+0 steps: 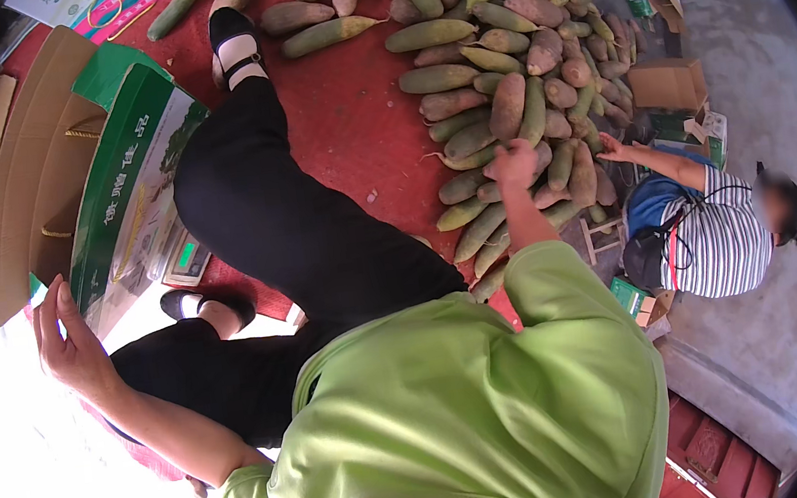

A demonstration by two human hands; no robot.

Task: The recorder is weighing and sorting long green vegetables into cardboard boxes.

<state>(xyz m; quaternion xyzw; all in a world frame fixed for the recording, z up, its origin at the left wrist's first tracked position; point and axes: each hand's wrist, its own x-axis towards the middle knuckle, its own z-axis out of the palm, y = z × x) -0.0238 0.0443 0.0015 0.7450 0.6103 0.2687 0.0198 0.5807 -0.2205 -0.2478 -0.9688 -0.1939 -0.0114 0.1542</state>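
My right hand (513, 167) reaches into a big heap of green and reddish radishes (507, 106). Its fingers are curled down on a reddish radish (543, 160), partly hidden beneath it and slightly blurred. Over at the left, my left hand (70, 344) is raised with fingers stretched out and nothing in them. It is nearest to an opened green and white carton (129, 197) with brown inner flaps and a yellow cord handle. A weighing scale (183, 259) with a lit green display shows beside the carton; the carton hides much of it.
Red cloth (338, 122) covers the ground under the heap. My black-shoed foot (237, 45) stands next to loose radishes (328, 36). On the right another person in a striped shirt (715, 235) reaches toward the heap, near a small wooden stool (601, 236) and cardboard boxes (667, 85).
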